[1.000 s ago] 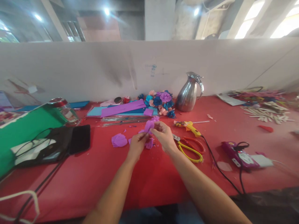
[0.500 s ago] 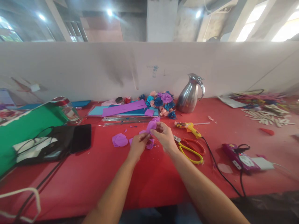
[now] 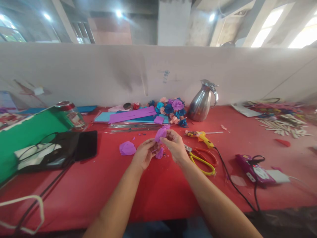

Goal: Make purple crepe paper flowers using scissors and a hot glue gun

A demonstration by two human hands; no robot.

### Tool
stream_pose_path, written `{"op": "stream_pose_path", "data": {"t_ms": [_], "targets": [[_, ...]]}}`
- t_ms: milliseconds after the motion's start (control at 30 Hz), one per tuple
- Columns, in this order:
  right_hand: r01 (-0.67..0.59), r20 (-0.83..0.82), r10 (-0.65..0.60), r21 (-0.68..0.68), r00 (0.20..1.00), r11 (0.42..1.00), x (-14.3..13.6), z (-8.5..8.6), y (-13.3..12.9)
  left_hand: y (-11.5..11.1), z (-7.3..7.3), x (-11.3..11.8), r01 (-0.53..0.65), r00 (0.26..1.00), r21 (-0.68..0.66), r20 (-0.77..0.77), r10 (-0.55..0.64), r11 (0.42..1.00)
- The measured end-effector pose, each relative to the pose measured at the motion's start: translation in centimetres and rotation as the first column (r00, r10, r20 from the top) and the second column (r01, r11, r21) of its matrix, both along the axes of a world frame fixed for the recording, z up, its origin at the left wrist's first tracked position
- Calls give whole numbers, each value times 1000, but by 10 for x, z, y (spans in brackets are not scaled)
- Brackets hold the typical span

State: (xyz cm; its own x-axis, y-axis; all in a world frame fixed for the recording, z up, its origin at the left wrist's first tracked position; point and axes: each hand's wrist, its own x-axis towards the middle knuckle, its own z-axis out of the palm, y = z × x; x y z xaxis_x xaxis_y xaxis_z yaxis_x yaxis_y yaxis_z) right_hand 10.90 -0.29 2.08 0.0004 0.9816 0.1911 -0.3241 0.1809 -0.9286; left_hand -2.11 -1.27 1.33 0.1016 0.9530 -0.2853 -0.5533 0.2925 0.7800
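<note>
Between my two hands is a purple crepe-paper flower [image 3: 160, 133], held above the red table. My left hand [image 3: 145, 152] is closed on its lower end, with the fingertips pinched together. From the other side my right hand [image 3: 174, 144] pinches the petals between thumb and fingers. Loose purple paper petals [image 3: 127, 148] lie left of my hands, and another purple piece [image 3: 159, 153] lies just beneath them. Right of my right hand rest scissors [image 3: 203, 161] with red and yellow handles, and a yellow glue gun [image 3: 203, 138] with a glue stick in it.
Behind my hands are purple paper strips [image 3: 132, 114], finished paper flowers [image 3: 173, 110] and a steel jug [image 3: 201, 102]. A black phone [image 3: 86, 145] and a glass jar [image 3: 71, 115] are at left. At right lie a purple device [image 3: 255, 170] with cables and several pale sticks [image 3: 284, 127].
My left hand has turned and shifted slightly down and left, its fingers changing their hold at the flower's base. My right hand stays almost in place. The view has shifted a little.
</note>
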Motion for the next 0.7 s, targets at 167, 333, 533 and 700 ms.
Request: {"op": "stream_pose_path", "data": {"t_ms": [167, 333, 533, 700], "targets": [[14, 13, -14, 4, 1000, 1000, 0, 1, -1, 0, -2, -1, 27, 1000, 18, -15, -27, 999], [25, 38, -24, -6, 999, 1000, 1, 3, -2, -2, 1, 0, 35, 998, 52, -58, -32, 998], [23, 49, -22, -20, 999, 1000, 2, 7, -3, -3, 3, 1, 55, 985, 136, -171, -31, 989], [4, 28, -3, -50, 1000, 999, 1, 11, -5, -3, 3, 2, 4, 987, 192, -158, 27, 981]]}}
